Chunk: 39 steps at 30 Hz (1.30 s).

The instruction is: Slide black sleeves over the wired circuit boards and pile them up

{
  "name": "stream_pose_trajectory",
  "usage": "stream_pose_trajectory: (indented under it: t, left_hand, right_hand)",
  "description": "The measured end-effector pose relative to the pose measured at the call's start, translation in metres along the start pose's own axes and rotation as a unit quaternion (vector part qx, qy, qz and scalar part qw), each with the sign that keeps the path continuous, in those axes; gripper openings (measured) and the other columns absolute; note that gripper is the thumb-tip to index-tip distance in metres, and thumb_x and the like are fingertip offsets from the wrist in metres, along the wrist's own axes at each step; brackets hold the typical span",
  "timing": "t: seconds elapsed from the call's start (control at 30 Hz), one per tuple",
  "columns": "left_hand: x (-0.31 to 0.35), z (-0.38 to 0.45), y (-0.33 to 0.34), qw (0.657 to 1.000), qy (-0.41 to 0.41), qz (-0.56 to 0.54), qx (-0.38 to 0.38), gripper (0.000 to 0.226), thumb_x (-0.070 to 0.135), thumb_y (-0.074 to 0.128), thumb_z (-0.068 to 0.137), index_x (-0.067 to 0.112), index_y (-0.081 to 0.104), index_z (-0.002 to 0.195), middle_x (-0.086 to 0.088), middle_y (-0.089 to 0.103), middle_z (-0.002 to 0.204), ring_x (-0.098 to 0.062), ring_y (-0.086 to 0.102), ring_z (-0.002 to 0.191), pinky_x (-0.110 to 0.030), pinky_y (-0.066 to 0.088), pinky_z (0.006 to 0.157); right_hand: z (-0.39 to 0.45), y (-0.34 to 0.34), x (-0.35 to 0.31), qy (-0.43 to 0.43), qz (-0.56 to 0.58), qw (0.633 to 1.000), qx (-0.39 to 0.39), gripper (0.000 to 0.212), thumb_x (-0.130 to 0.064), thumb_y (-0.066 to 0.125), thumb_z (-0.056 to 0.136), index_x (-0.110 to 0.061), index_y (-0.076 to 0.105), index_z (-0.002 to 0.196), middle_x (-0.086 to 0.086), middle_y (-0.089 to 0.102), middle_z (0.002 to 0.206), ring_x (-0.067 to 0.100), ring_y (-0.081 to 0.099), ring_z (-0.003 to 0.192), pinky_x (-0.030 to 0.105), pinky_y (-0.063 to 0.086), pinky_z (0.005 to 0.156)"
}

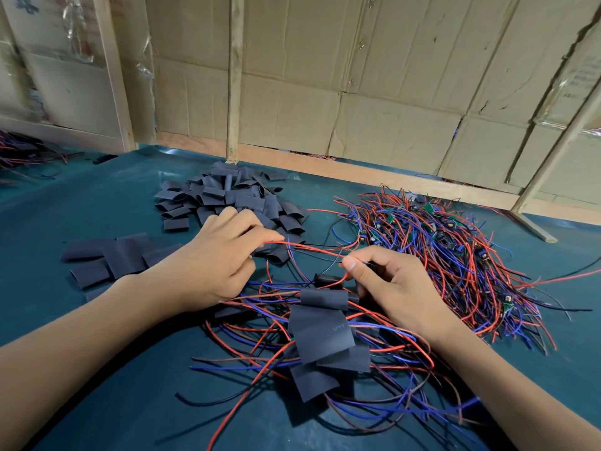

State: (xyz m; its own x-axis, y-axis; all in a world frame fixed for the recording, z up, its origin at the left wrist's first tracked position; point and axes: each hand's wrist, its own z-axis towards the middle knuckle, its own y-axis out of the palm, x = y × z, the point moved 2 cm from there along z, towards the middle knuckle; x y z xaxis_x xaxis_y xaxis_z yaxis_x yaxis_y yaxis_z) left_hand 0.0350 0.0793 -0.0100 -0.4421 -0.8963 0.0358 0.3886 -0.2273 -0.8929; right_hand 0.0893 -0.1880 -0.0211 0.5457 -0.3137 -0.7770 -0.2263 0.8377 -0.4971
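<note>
- Left hand [214, 252] pinches thin red wires [312, 247]; right hand [387, 281] pinches them further along.
- Light, floppy, tangle-prone; black sleeve [320, 333] looks soft, best held by its open end.

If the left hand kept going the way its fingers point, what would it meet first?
Probably the pile of empty sleeves just beyond the left hand, which pinches a red wire. Depth is unclear, though.

far-left wire bundle [22, 151] cropped (edge), sleeved boards hidden
</note>
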Motion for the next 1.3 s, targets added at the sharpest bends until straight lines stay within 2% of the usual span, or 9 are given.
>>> stream_pose_trajectory:
  t: [0.13, 0.27, 0.47, 0.63, 0.77, 0.87, 0.97, 1.13, 1.3]
  left_hand:
    - [0.001, 0.0, -0.003, 1.0, -0.013, -0.01, -0.004, 0.048, 0.045, 0.032, 0.097, 0.023, 0.058, 0.13, 0.004, 0.047, 0.103, -0.022, 0.041, 0.093, -0.046, 0.041, 0.089]
    - [0.003, 0.003, -0.006, 1.0, 0.006, 0.022, 0.016, 0.046, 0.045, 0.037, 0.097, 0.016, 0.071, 0.109, -0.003, 0.058, 0.098, -0.026, 0.047, 0.084, -0.047, 0.045, 0.075]
    - [0.003, 0.001, -0.011, 0.997, 0.014, 0.06, 0.044, 0.041, 0.043, 0.036, 0.1, 0.018, 0.069, 0.099, -0.002, 0.054, 0.095, -0.025, 0.044, 0.08, -0.045, 0.043, 0.071]
    - [0.012, 0.004, -0.02, 0.994, 0.023, 0.07, 0.075, 0.038, 0.039, 0.037, 0.101, 0.016, 0.068, 0.098, -0.003, 0.053, 0.093, -0.027, 0.046, 0.081, -0.047, 0.045, 0.07]
    - [0.028, 0.005, -0.028, 0.989, 0.04, 0.101, 0.099, 0.038, 0.038, 0.038, 0.102, 0.014, 0.068, 0.096, -0.006, 0.053, 0.091, -0.03, 0.047, 0.08, -0.048, 0.045, 0.069]
    - [0.042, 0.006, -0.033, 0.984, 0.067, 0.117, 0.116, 0.041, 0.037, 0.034, 0.104, 0.013, 0.066, 0.093, -0.007, 0.053, 0.09, -0.029, 0.046, 0.078, -0.046, 0.043, 0.067]
    - [0.048, 0.004, -0.035, 0.981, 0.089, 0.127, 0.117, 0.047, 0.036, 0.027, 0.106, 0.013, 0.066, 0.093, -0.007, 0.053, 0.091, -0.028, 0.044, 0.078, -0.046, 0.043, 0.067]
    - [0.047, 0.004, -0.035, 0.991, 0.081, 0.06, 0.093, 0.039, 0.039, 0.035, 0.104, 0.014, 0.063, 0.115, -0.005, 0.052, 0.1, -0.027, 0.045, 0.085, -0.046, 0.044, 0.078]
    - [0.04, 0.001, -0.022, 0.994, 0.032, -0.092, 0.056, 0.046, 0.031, 0.039, 0.102, 0.028, 0.024, 0.146, 0.013, 0.033, 0.113, -0.014, 0.032, 0.098, -0.025, 0.034, 0.088]
  right_hand:
    - [0.001, 0.001, -0.002, 0.002, 0.003, 1.0, -0.007, 0.018, -0.029, 0.065, 0.097, -0.02, 0.071, 0.083, 0.003, 0.061, 0.059, 0.006, 0.053, 0.056, 0.02, 0.042, 0.06]
    - [0.001, 0.0, -0.003, 0.001, 0.009, 1.0, -0.009, 0.021, -0.03, 0.064, 0.097, -0.018, 0.071, 0.081, 0.004, 0.061, 0.058, 0.006, 0.052, 0.055, 0.02, 0.041, 0.059]
    - [-0.001, -0.001, -0.002, 0.007, 0.028, 1.0, -0.009, 0.018, -0.024, 0.065, 0.098, -0.017, 0.075, 0.084, -0.01, 0.063, 0.061, 0.004, 0.049, 0.053, 0.015, 0.04, 0.057]
    - [0.002, -0.007, -0.019, 0.015, -0.002, 1.0, 0.01, 0.019, -0.029, 0.063, 0.095, -0.025, 0.077, 0.107, -0.015, 0.075, 0.102, -0.003, 0.065, 0.09, 0.018, 0.044, 0.086]
    - [0.004, -0.01, -0.054, -0.053, -0.18, 0.982, 0.002, 0.041, -0.057, 0.05, 0.096, -0.035, 0.067, 0.126, -0.026, 0.061, 0.128, 0.001, 0.049, 0.13, 0.042, 0.029, 0.116]
    - [0.003, 0.005, -0.081, -0.121, -0.225, 0.966, -0.05, 0.026, -0.042, 0.051, 0.099, -0.032, 0.073, 0.11, -0.019, 0.074, 0.098, 0.002, 0.063, 0.1, 0.046, 0.037, 0.104]
    - [0.001, 0.02, -0.085, -0.152, -0.282, 0.944, -0.083, 0.025, -0.029, 0.052, 0.103, -0.027, 0.066, 0.082, -0.004, 0.058, 0.062, 0.018, 0.051, 0.064, 0.046, 0.042, 0.087]
    - [0.001, 0.011, -0.08, -0.138, -0.146, 0.979, -0.041, 0.016, -0.019, 0.065, 0.098, -0.014, 0.074, 0.086, -0.003, 0.066, 0.07, 0.02, 0.06, 0.068, 0.042, 0.048, 0.073]
    - [0.003, 0.0, -0.083, -0.156, -0.105, 0.982, 0.014, 0.012, -0.019, 0.067, 0.095, -0.016, 0.076, 0.087, -0.004, 0.065, 0.071, 0.019, 0.057, 0.068, 0.038, 0.048, 0.068]
